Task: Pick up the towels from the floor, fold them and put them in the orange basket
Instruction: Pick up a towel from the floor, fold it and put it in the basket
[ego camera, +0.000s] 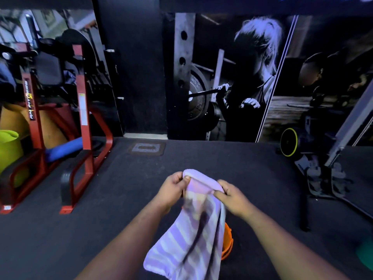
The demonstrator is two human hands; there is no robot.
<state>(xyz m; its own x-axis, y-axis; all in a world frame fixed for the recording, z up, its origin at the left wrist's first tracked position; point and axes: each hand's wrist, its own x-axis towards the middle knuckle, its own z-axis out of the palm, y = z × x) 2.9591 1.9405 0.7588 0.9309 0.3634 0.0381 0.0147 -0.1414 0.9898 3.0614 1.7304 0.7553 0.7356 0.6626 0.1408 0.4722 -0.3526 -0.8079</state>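
Mid-fold here. My left hand [173, 188] and right hand [232, 196] each pinch the top edge of the striped towel [193, 229], held up off the dark floor [121, 199] with the rest hanging loose and a bit blurred. Orange basket [227, 243] sits directly below, mostly hidden behind the cloth. Next, I reckon: bring the corners together, halve it again, then lower it into the basket. No other towels in sight.

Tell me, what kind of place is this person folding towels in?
Most likely a gym. A red steel equipment frame stands at left, a big wall mural of someone lifting a barbell fills the back wall, and dark rubber-like flooring covers the ground.
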